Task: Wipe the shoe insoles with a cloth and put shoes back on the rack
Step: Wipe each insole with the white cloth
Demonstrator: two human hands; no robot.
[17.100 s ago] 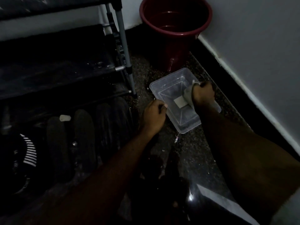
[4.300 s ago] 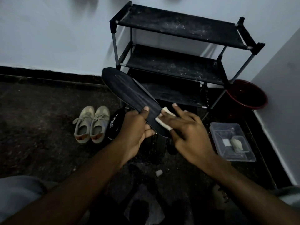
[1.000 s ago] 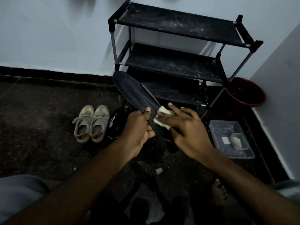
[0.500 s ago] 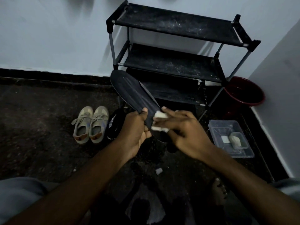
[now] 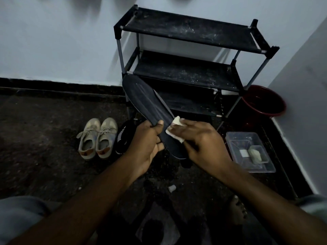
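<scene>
Right now the left hand (image 5: 146,141) grips the insole (image 5: 146,101) by its near edge, with the thumb on top and the fingers curled under it. The insole is up in the air in the middle of the frame, in front of the rack (image 5: 185,69) and not touching it. It is long, flat and dark, with thin lines along it and a round toe end. Its long way runs from the upper left, where the toe is, down to the lower right, where the heel is. The right hand (image 5: 203,144) is at the heel end and holds the cloth (image 5: 174,129) down on the insole, with bent fingers over it. The cloth is small, pale and soft, and looks folded. The whole bare part of the insole lies up and to the left of that hand, so I think the next wipe should slide that way, along the long way of the insole. The right hand is the one nearer to the cloth and does the rubbing, and the left only keeps the insole steady. The insole looks thin and bendy, so a hard push may bend it. The rack has black, dusty shelves on thin metal legs. A pair of beige shoes (image 5: 97,138) sits on the dark floor at the left, just beside a black shoe (image 5: 123,138). A clear tub (image 5: 241,133) sits at the right.
</scene>
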